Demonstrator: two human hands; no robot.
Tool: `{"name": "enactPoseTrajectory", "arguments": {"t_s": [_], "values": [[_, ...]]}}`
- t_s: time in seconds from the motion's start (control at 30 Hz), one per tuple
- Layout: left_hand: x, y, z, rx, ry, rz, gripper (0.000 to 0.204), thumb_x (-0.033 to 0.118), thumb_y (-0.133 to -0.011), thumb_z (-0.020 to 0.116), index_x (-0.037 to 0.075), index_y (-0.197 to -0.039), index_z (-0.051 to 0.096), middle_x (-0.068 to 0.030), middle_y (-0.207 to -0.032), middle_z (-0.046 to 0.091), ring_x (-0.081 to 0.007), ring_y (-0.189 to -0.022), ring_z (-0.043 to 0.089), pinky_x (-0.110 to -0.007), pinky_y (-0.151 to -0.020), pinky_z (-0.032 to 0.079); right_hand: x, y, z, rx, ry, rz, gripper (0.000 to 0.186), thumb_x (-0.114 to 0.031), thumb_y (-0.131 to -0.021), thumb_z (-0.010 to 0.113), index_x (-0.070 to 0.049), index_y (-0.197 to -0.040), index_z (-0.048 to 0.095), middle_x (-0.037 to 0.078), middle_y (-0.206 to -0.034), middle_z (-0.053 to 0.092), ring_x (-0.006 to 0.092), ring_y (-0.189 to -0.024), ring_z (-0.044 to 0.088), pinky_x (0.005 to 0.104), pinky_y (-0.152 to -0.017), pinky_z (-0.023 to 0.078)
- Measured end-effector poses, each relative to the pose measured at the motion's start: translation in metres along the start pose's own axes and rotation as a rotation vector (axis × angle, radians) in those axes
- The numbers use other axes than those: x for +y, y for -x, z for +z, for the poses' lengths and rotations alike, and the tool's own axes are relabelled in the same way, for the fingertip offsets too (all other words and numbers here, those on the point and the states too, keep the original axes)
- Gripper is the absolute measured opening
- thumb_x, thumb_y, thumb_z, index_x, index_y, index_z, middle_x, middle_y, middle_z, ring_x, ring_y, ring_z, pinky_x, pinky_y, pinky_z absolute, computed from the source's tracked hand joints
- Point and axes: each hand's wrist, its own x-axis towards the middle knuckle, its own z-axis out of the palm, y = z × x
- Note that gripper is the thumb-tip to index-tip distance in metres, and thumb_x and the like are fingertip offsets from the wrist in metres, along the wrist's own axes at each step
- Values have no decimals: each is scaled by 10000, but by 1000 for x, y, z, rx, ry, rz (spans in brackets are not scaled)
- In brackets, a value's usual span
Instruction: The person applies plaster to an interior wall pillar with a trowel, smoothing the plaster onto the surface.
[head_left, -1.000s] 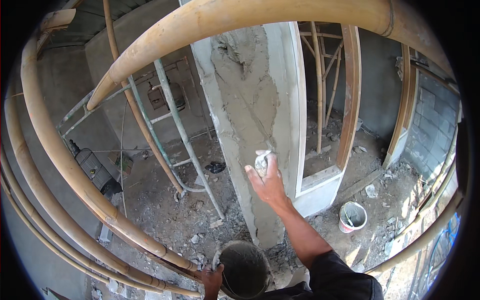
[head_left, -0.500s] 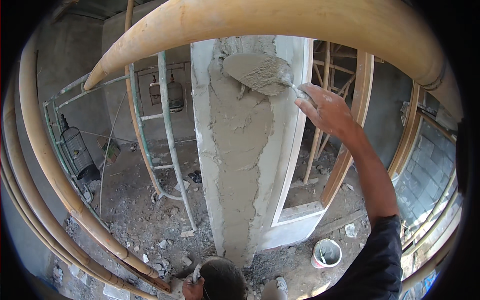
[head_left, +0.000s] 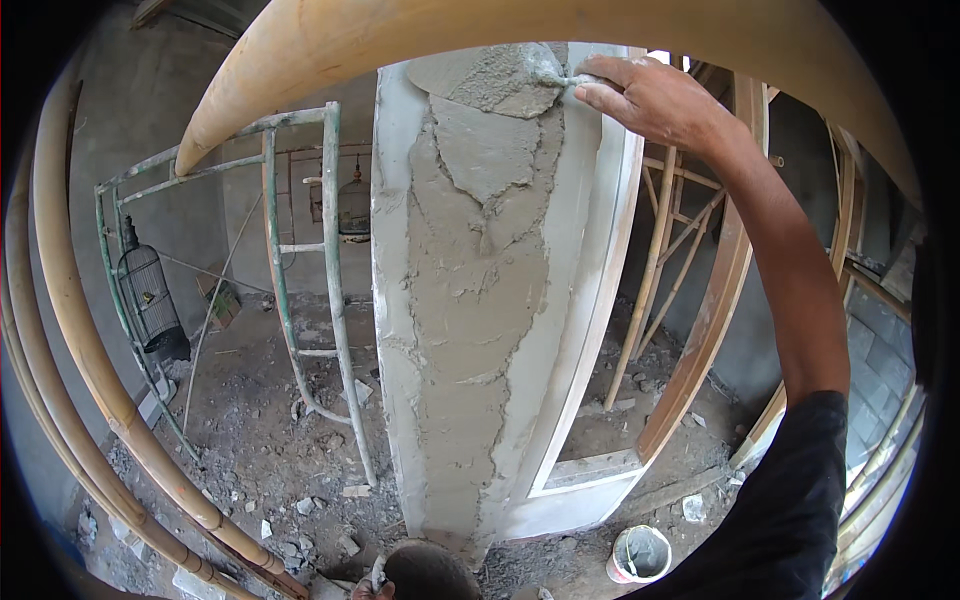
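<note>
My right hand grips the handle of a trowel near the top of a narrow wall column. The trowel's blade lies against the upper part of the column, with rough mortar on its back. Below it, a strip of wet grey mortar runs down between two paler, smoother edges. At the lower edge, my left hand is closed at the rim of a dark round bucket. Its fingers are partly cut off by the picture's edge, and the bucket's inside is dark.
A thick bamboo pole crosses overhead, and more bamboo poles curve along the left. A green metal frame stands left of the column. A white bucket sits on the rubble-strewn floor. Wooden frames rise at right; birdcages are behind.
My right hand has moved the trowel up the column, leaving a flatter patch of mortar below the blade. The view has shifted slightly. My left hand stays at the dark bucket.
</note>
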Motion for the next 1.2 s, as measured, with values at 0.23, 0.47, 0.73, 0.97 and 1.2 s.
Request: {"name": "enactPoseTrajectory", "arguments": {"t_s": [0.23, 0.47, 0.73, 0.97, 1.2], "values": [[-26, -8, -6, 72, 394, 0, 151, 39, -978, 502, -26, -1063, 609, -145, -1008, 606, -277, -994, 546, -444, -903, 481, 22, -15, -9, 96, 54, -46, 488, -504, -1007, 435, -145, -1278, 625, 131, -1053, 715, 292, -942, 702, 439, -858, 561], [-42, -4, -33, 29, 23, -32, 182, 82, -981, 552, -5, -1136, 588, -90, -957, 618, -197, -806, 571, -277, -662, 498, 38, 5, -28, 137, 108, 22, 473, -503, -1001, 450, -155, -1264, 634, 125, -1043, 715, 290, -919, 704, 434, -837, 565], [2, 17, -22, 69, -403, 134, 285, 301, -962, 619, 33, -1052, 649, -15, -768, 616, -95, -617, 500, -262, -498, 382, 30, 21, -25, 201, 105, -36, 438, -495, -988, 480, -177, -1233, 654, 112, -1025, 715, 290, -881, 705, 427, -789, 570], [-16, 3, -13, 113, -410, 232, 336, 331, -965, 610, 15, -1060, 670, -4, -739, 595, -93, -612, 491, -289, -483, 371, -6, 48, 0, 151, 183, -104, 365, -449, -987, 505, -216, -1223, 659, 77, -989, 688, 267, -911, 700, 398, -743, 584], [-37, -1, -14, 93, -422, 106, 330, 334, -955, 629, 23, -1058, 673, 20, -721, 566, -80, -599, 453, -289, -450, 337, 9, -4, -7, 247, 239, -48, 393, -462, -985, 507, -189, -1219, 665, 82, -1075, 711, 249, -945, 703, 389, -793, 583]]}}
